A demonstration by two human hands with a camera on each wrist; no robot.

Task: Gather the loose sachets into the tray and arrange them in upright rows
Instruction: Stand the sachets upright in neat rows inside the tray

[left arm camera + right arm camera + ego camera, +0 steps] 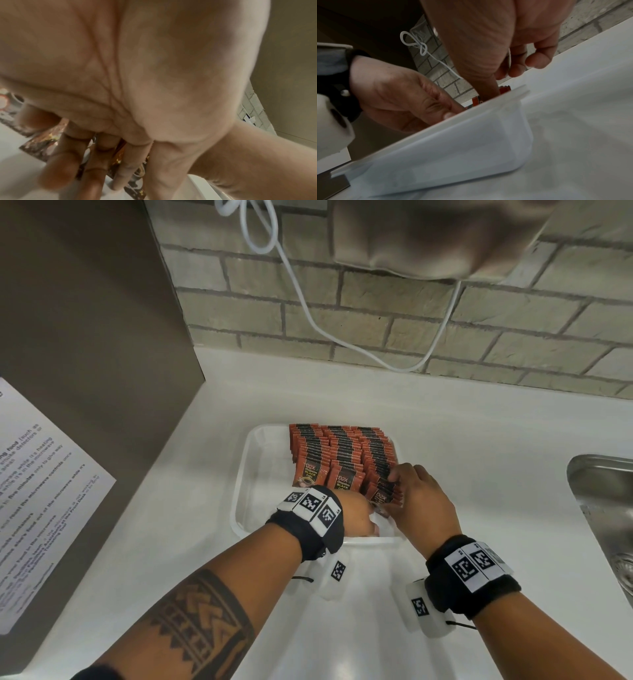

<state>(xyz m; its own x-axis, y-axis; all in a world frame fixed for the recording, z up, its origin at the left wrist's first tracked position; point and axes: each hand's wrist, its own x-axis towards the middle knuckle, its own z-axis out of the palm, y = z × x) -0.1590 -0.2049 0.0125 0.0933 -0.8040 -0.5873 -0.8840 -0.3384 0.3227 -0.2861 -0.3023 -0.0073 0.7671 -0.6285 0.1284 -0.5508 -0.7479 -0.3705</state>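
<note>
A white plastic tray (244,474) sits on the white counter. It holds three rows of upright orange-and-black coffee sachets (342,450). My left hand (363,517) is inside the tray's near end. In the left wrist view its fingers (89,155) lie fairly straight against the front sachets (39,146). My right hand (399,484) is at the front of the right row, thumb and curled fingers pinching the tops of a few sachets. In the right wrist view the right hand (510,67) dips behind the tray wall (471,135), with sachet tops (504,89) just showing. No loose sachets are visible on the counter.
A steel sink (603,508) lies at the right edge. A brown cabinet side with a printed notice (44,491) stands on the left. A white cable (308,302) hangs down the brick wall behind the tray. Beige cloth (428,234) hangs above.
</note>
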